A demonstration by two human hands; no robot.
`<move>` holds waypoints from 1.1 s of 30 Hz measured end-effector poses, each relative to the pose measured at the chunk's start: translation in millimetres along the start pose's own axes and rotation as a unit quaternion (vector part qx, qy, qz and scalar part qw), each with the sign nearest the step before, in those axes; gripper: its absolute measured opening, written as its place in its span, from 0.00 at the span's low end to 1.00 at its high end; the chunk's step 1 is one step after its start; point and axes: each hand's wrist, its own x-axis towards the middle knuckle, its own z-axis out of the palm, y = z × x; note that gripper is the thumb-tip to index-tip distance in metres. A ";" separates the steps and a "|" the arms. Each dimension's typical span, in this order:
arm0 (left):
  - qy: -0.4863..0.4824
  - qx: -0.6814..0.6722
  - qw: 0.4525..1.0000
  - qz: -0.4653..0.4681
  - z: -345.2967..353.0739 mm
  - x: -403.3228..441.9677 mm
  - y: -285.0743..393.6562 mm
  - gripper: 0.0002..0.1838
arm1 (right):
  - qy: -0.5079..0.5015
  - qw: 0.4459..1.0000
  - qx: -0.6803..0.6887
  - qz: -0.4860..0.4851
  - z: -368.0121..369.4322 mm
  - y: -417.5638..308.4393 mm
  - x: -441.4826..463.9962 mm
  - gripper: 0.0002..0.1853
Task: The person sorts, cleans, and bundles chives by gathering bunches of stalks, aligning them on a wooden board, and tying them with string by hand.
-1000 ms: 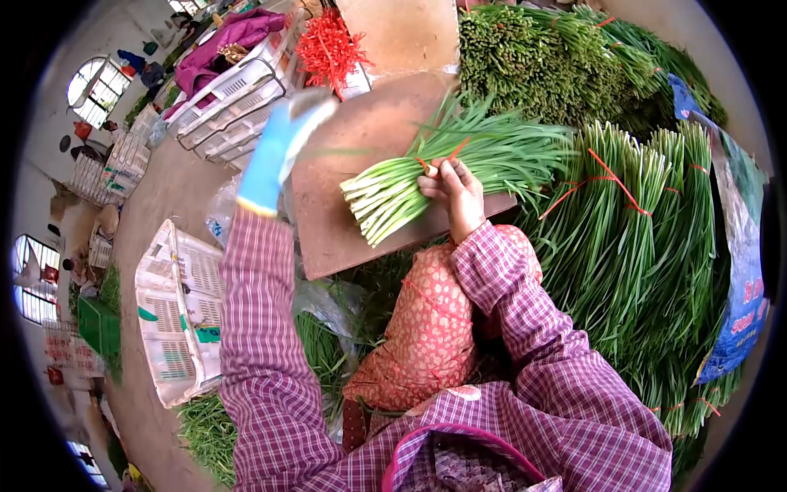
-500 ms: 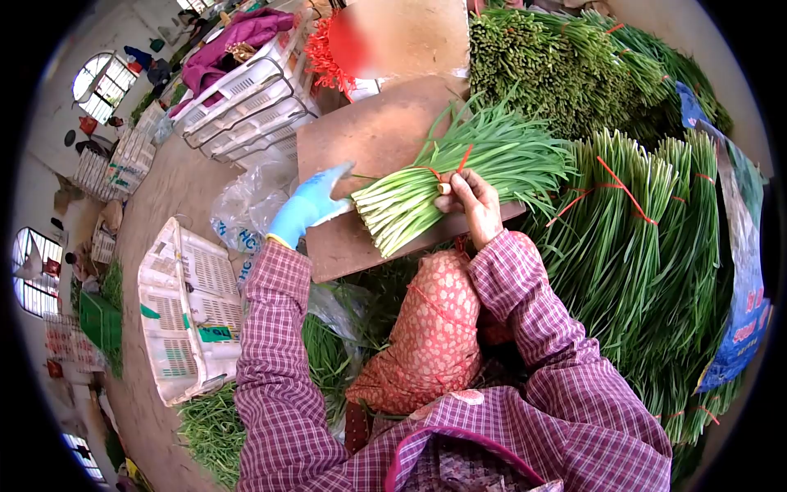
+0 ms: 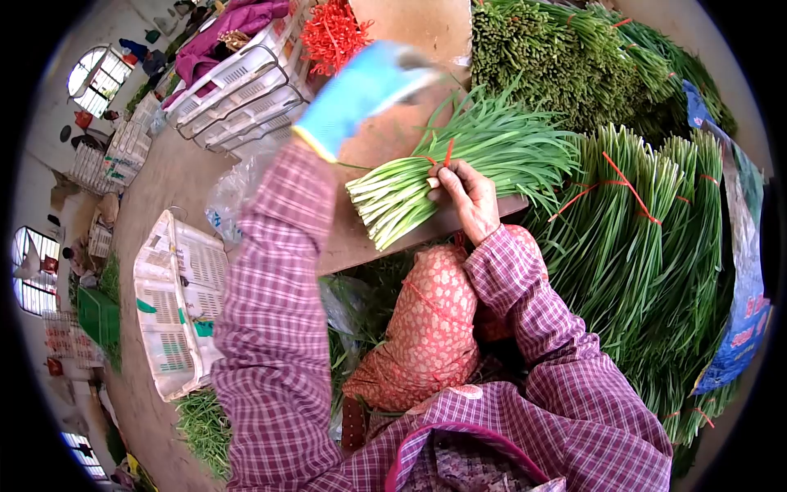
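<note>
A bunch of garlic chives [image 3: 393,197] lies on a brown board, pale cut ends toward the lower left and green leaves toward the upper right. Round its middle runs a red tie [image 3: 449,152]. My bare right hand [image 3: 471,197] is closed at the near side of the bunch, thumb and finger pinching the red tie, with a short pale stem end showing by the fingertips. My left hand [image 3: 365,90], in a blue glove, is raised over the upper part of the board, away from the bunch. Motion smears its fingers.
Red ties [image 3: 334,34] lie in a heap beyond the board [image 3: 361,246]. On the right stand tied chive bunches [image 3: 623,238], with a pile of thicker green stems [image 3: 557,70] behind. White crates [image 3: 238,90] are stacked at upper left; another crate [image 3: 176,303] sits lower.
My left hand has left the cut ends and moved up and away over the board, toward the red ties. The right hand stays at the bunch, shifted slightly left.
</note>
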 end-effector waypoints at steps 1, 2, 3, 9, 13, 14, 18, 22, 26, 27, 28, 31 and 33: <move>0.014 -0.077 0.992 0.098 18.9 6.9 19.9 0.22 | -0.007 0.997 -0.071 -0.031 0.0 -3.6 3.6 0.11; -0.023 -0.214 0.975 0.049 32.1 -4.6 56.6 0.32 | -0.008 0.994 -0.085 -0.066 -0.9 -1.4 9.4 0.10; -0.014 -0.142 0.987 0.073 41.1 -5.9 69.8 0.40 | -0.015 0.993 -0.104 -0.048 -2.7 -9.8 12.3 0.11; 0.141 0.268 0.953 0.016 77.1 -77.7 -4.2 0.63 | -0.027 0.999 0.030 0.021 -2.6 0.5 44.2 0.11; 0.066 0.442 0.891 -0.081 90.0 -99.7 -32.4 0.63 | -0.057 0.998 -0.024 -0.002 6.6 -13.5 63.3 0.09; 0.018 0.405 0.905 -0.125 81.4 -98.1 -33.8 0.60 | -0.070 0.995 -0.054 -0.042 11.8 -17.7 67.3 0.10; -0.021 0.296 0.949 -0.103 28.3 -100.1 -10.4 0.48 | -0.101 0.984 -0.104 -0.104 26.3 -70.9 72.0 0.09; -0.086 0.327 0.937 -0.086 15.1 -97.7 -12.7 0.55 | -0.094 0.993 -0.031 -0.060 35.4 -53.3 85.2 0.11; -0.165 0.371 0.894 -0.191 50.7 -87.6 -15.2 0.65 | -0.108 0.990 0.068 0.065 25.8 3.4 99.8 0.11; -0.165 0.369 0.894 -0.192 56.1 -89.0 -22.0 0.65 | -0.102 0.991 0.063 0.064 27.1 4.8 102.3 0.11; -0.137 0.394 0.890 -0.186 61.2 -89.4 -30.4 0.64 | -0.103 0.991 0.062 0.064 28.2 5.2 106.9 0.11; -0.101 0.413 0.882 -0.204 71.8 -90.8 -42.9 0.62 | -0.072 0.986 0.107 0.105 34.6 8.3 117.3 0.10; -0.066 0.418 0.884 -0.200 72.6 -89.6 -46.4 0.53 | -0.070 0.986 0.110 0.104 35.4 6.8 122.1 0.10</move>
